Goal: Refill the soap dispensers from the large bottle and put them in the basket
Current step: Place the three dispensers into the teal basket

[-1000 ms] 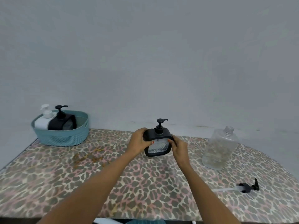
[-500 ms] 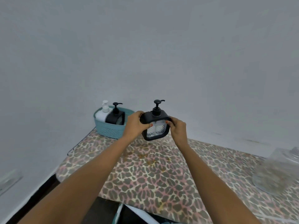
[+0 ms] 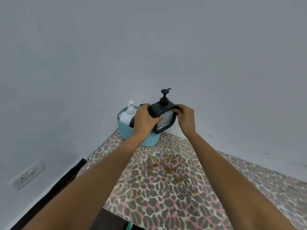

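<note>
A black square soap dispenser [image 3: 163, 113] with a clear textured window and a black pump is held up in the air over the right part of the teal basket [image 3: 127, 133]. My left hand [image 3: 144, 120] grips its left side and my right hand [image 3: 185, 117] grips its right side. Inside the basket stands a white pump dispenser [image 3: 127, 115], and a second black dispenser [image 3: 132, 121] is mostly hidden behind my left hand. The large bottle is out of view.
The basket sits in the far left corner of a table with a leopard-print cover [image 3: 166, 188], against a grey wall. Yellowish stains [image 3: 167, 165] mark the cover. A wall socket [image 3: 26, 175] is low on the left wall.
Both hands have carried the black dispenser left and away from me until it hangs over the basket. The view has turned left, and the large bottle has dropped out of sight.
</note>
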The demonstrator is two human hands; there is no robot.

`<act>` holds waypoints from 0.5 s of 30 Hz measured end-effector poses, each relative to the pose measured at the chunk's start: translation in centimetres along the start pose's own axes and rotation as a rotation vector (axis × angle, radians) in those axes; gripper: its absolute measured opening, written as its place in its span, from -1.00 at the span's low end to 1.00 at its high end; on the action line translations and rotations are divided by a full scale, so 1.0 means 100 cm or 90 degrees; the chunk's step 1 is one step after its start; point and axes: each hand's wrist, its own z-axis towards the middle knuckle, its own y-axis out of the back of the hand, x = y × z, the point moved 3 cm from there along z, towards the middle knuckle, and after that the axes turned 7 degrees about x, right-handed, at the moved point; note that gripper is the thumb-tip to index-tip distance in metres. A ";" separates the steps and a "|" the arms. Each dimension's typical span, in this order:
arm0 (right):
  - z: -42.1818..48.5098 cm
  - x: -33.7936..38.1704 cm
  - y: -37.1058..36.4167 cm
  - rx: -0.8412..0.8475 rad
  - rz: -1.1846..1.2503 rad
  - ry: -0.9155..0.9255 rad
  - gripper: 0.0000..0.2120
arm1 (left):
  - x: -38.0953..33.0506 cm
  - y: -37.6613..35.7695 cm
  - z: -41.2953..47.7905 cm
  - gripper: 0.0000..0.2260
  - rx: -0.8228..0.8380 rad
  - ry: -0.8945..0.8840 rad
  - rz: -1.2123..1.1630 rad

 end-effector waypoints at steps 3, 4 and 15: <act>0.017 -0.002 -0.017 0.016 0.017 0.019 -0.76 | 0.011 0.001 0.012 -0.58 -0.015 0.014 0.004; 0.021 -0.003 -0.022 0.019 0.022 0.028 -0.75 | 0.015 0.001 0.016 -0.58 -0.019 0.021 0.005; 0.044 -0.029 -0.061 0.067 0.069 0.051 -0.70 | 0.037 -0.022 0.019 -0.50 -0.041 0.075 0.025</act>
